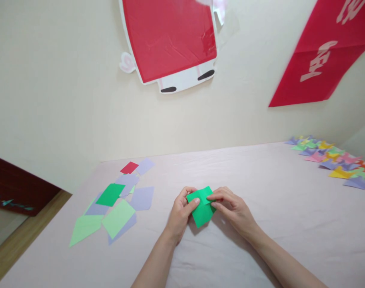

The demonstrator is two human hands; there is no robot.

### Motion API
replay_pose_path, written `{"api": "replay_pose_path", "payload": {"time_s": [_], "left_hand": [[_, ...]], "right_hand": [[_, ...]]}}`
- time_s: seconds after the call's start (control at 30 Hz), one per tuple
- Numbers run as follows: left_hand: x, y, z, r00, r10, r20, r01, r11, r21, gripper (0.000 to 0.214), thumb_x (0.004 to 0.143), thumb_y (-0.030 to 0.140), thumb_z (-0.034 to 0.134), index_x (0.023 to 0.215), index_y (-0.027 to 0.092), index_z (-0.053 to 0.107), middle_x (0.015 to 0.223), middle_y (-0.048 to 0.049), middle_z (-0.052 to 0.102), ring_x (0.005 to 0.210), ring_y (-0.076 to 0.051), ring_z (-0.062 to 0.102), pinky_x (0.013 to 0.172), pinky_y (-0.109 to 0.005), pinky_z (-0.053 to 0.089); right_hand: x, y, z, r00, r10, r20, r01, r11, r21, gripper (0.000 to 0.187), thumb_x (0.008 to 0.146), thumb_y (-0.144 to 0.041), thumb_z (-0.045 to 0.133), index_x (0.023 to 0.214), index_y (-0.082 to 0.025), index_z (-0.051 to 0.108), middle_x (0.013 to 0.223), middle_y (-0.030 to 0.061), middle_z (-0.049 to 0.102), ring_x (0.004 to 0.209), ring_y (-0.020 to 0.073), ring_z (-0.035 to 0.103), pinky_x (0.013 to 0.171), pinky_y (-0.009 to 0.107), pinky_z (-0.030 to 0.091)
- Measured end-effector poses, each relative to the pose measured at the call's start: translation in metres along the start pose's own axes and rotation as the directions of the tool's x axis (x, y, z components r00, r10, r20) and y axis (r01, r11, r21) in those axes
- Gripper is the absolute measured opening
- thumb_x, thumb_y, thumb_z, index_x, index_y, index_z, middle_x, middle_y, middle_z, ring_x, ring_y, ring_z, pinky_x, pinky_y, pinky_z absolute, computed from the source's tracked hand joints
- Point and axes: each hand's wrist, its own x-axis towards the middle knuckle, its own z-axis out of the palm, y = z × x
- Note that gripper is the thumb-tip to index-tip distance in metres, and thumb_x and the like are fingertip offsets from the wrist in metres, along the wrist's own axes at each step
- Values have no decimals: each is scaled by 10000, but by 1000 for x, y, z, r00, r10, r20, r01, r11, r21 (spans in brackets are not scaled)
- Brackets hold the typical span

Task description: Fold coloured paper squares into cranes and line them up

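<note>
A green sheet of paper [202, 214] with folds in it is held up between both hands, just above the pale cloth. My left hand [182, 210] grips its left side, thumb on top and the other fingers behind. On the right side, my right hand [232, 206] pinches the paper between thumb and fingers, near a folded flap at the upper right. The fingers behind the sheet are partly hidden.
Loose paper squares in green [110, 195], light green [118, 218], lilac [142, 198] and red [129, 167] lie to the left. Several rows of folded paper figures [340, 162] stand at the far right. The cloth-covered surface [260, 176] meets a wall at the back.
</note>
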Motion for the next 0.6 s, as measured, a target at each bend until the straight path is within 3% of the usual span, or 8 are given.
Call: {"api": "replay_pose_path", "payload": {"time_s": [0.2,0.4,0.6], "left_hand": [[-2,2,5,998,-3,58,5,999,-33,773,677,335,852,1309,207,426,1059,-91,683,929,-229,646,815,-326,501],[-1,-1,3,997,8,73,-5,999,-43,792,669,315,859,1325,199,432,1142,-121,666,983,-234,640,857,-340,503],[-1,-8,7,998,60,9,-60,998,-11,833,587,281,897,1313,234,492,1238,-90,571,1075,-237,608,892,-325,500]], "right_hand": [[0,0,0,998,-23,-59,20,999,-48,130,897,-318,611,891,-260,727,864,53,678,894,229,580,794,366,469],[-2,2,0,996,22,-85,-29,997,-78,156,889,-312,618,1003,-262,711,888,45,663,832,213,562,751,342,460],[-1,0,0,993,-57,-102,40,987,-156,173,915,-341,578,848,-278,724,881,51,640,911,234,557,807,372,453]]}}
